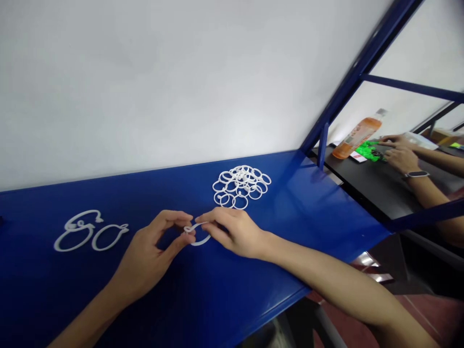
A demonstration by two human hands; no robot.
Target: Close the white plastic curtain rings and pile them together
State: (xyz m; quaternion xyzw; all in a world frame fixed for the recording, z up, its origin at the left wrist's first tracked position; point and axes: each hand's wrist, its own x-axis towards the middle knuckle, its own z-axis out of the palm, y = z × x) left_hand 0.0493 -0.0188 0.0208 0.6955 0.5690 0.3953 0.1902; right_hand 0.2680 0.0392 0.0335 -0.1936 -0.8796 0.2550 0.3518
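Observation:
A white plastic ring [198, 240] is held just above the blue table [217, 299] between both my hands. My left hand [152, 256] pinches its small loop end with thumb and forefinger. My right hand [235, 232] pinches the other side of the same ring. A pile of several white rings [241, 186] lies just beyond my right hand. At the far left lie two larger white rings [89, 232] side by side, apart from my hands.
A white wall stands behind the table. A blue metal frame [358, 67] rises at the right. Beyond it, another person's hands [398, 152] work on a black table beside an orange bottle [357, 135] and green items [369, 150].

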